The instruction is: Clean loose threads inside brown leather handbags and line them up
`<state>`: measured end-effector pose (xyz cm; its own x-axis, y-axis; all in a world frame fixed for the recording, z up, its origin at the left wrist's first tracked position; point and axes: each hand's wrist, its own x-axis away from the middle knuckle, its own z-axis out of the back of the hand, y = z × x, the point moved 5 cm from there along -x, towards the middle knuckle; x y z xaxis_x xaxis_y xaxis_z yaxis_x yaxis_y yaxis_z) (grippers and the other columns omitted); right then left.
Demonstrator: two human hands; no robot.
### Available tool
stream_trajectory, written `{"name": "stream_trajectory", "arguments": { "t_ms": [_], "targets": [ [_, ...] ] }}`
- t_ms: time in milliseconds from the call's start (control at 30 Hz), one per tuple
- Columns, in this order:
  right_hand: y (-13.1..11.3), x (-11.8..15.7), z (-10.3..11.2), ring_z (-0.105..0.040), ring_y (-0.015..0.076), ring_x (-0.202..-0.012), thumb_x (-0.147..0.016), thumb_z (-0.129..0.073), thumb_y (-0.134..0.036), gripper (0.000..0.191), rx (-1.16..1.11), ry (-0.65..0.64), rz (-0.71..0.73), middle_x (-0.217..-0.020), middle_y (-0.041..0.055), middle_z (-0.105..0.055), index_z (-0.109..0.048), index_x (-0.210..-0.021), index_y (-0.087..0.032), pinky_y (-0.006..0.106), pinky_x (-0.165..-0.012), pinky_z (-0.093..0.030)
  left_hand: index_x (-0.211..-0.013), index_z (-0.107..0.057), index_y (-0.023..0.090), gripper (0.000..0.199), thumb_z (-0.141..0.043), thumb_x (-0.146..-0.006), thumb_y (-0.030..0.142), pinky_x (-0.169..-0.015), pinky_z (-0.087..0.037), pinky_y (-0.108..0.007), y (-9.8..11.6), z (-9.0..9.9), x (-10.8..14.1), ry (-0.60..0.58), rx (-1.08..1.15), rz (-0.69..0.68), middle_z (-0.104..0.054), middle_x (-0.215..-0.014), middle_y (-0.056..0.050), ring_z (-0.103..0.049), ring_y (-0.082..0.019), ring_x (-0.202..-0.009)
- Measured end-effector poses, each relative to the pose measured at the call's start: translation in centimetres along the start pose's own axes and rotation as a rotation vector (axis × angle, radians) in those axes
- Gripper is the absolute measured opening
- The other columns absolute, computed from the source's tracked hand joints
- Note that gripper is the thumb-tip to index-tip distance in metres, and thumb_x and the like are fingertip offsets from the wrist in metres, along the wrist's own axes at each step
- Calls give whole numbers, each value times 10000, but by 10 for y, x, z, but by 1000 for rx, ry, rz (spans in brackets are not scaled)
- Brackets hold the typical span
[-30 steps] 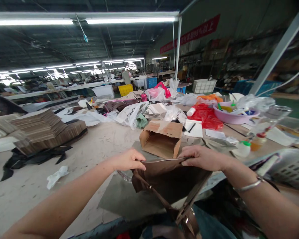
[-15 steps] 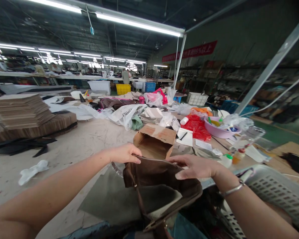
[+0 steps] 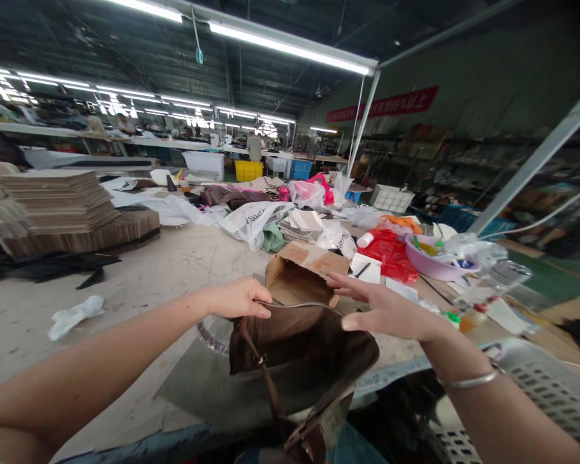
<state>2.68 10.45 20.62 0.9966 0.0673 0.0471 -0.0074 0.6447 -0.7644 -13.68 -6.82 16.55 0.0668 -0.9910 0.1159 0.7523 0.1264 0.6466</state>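
Observation:
A dark brown bag (image 3: 299, 348) gapes at its zippered top at the table's front edge, its strap with a metal fitting hanging down the near side. My left hand (image 3: 239, 299) pinches the bag's far left rim between thumb and fingers. Over the far right part of the rim, my right hand (image 3: 381, 306) has its fingers stretched out and thumb apart, holding nothing; whether it touches the bag is hard to tell. An opened cardboard box (image 3: 302, 277) lies just beyond the bag. Under the bag's left side lies a grey-green sheet (image 3: 198, 377).
Stacked brown panels (image 3: 62, 206) stand at the left, near a crumpled white scrap (image 3: 76, 316). Plastic bags, a red bag (image 3: 391, 251) and a pink basin (image 3: 439, 261) crowd the right back. A white perforated basket (image 3: 551, 380) sits at my right.
My right hand has lifted off the bag's rim and opened. The left hand keeps its pinch. The bag sits slightly further left in view, and the camera has shifted a little.

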Motion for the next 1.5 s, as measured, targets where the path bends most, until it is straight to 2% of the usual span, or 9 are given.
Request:
{"name": "stream_trajectory", "arguments": {
  "t_ms": [100, 233, 300, 467, 633, 867, 1100, 1267, 1500],
  "targets": [
    [-16, -23, -16, -461, 294, -1190, -716, -689, -500, 746, 323, 151, 97, -1337, 116, -482, -427, -1360, -230, 416, -990, -367, -681, -628, 117, 269, -558, -763, 363, -476, -257, -177, 5, -2, -2, -27, 21, -9, -422, -529, 47, -358, -70, -501],
    [-24, -45, -46, -617, 211, -881, -804, -624, -361, 241, 540, 27, 110, -946, 42, -701, -700, -1003, -249, 273, -750, -432, -667, -611, 122, 269, -560, -762, 368, -457, -237, -179, 9, -6, -1, -58, 49, -3, -378, -520, 52, -332, -66, -497],
    [-20, -44, -49, -620, 181, -772, -813, -613, -334, 161, 587, -18, 99, -814, 18, -708, -724, -898, -255, 248, -649, -397, -653, -600, 126, 277, -557, -764, 376, -458, -243, -180, 6, -8, 2, -72, 63, 35, -379, -520, 52, -335, -68, -498],
    [-11, -20, -47, -576, 148, -658, -791, -628, -305, 132, 545, -110, 138, -716, 12, -679, -718, -843, -224, 238, -582, -349, -651, -601, 129, 280, -549, -768, 379, -483, -271, -177, -5, -13, 10, -100, 123, 83, -400, -535, 46, -360, -73, -520],
    [-3, -3, -44, -538, 134, -623, -797, -599, -279, 158, 358, -184, 77, -707, 8, -654, -710, -865, -188, 225, -590, -370, -694, -629, 120, 274, -563, -761, 377, -503, -293, -173, -16, -17, 10, -100, 234, 125, -467, -573, 32, -411, -85, -558],
    [11, -6, -45, -426, 102, -542, -824, -554, -298, 197, 174, -210, 77, -589, -36, -514, -685, -794, -154, 209, -510, -320, -767, -658, 118, 281, -566, -772, 383, -551, -349, -167, -26, -18, 2, -119, 292, 145, -560, -640, 20, -475, -94, -601],
    [25, -10, -45, -359, 82, -528, -806, -585, -351, 235, 52, -271, 66, -565, -56, -405, -642, -728, -137, 203, -487, -271, -986, -682, 178, 296, -638, -716, 293, -716, -431, -176, -30, -12, -8, -81, 342, 106, -682, -891, 8, -576, -128, -796],
    [33, -10, -39, -347, 81, -532, -784, -602, -371, 249, -54, -304, 21, -581, -54, -409, -641, -737, -130, 202, -476, -263, -805, -690, 137, 211, -692, -657, 287, -576, -413, -169, -44, -13, -4, -61, 427, 151, -646, -679, 16, -539, -98, -616],
    [38, -19, -36, -332, 81, -536, -777, -603, -370, 254, -91, -377, -7, -583, -53, -389, -618, -697, -130, 206, -487, -260, -756, -658, 117, 261, -642, -702, 372, -564, -384, -183, -55, -24, -5, 11, 540, 104, -594, -644, 10, -496, -87, -594]
  ]
}}
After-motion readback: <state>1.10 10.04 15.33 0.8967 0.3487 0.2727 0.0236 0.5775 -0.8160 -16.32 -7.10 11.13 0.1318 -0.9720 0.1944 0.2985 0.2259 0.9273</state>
